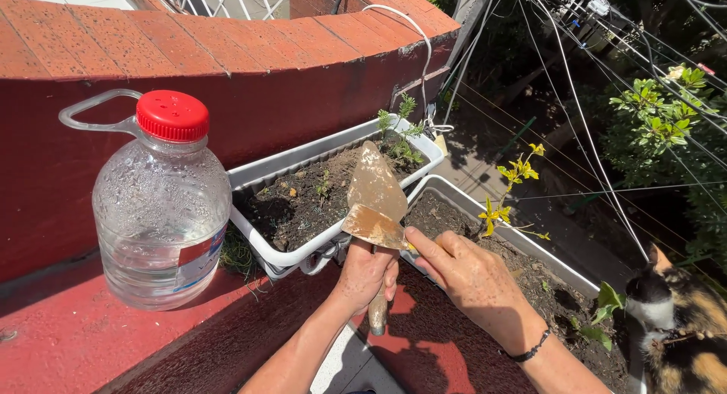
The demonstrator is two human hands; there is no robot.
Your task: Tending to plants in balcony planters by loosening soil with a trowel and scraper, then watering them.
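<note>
L hand [369, 273] is clamped round the handle of the trowel [375, 197], blade up over the gap between the two planters, while the R hand [469, 276] has fingers together, index tip touching the blade's lower edge. Risk as I read it – a fingertip on that rusty edge could get nicked if the blade twists. The jug [161, 204] sits near the ledge [68, 333] edge w/ a cat [674, 326] close by – a bump could tip it.

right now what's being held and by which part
The left hand holds a trowel by its handle, blade up. The right hand holds nothing; its fingertips touch the blade's lower edge.
</note>
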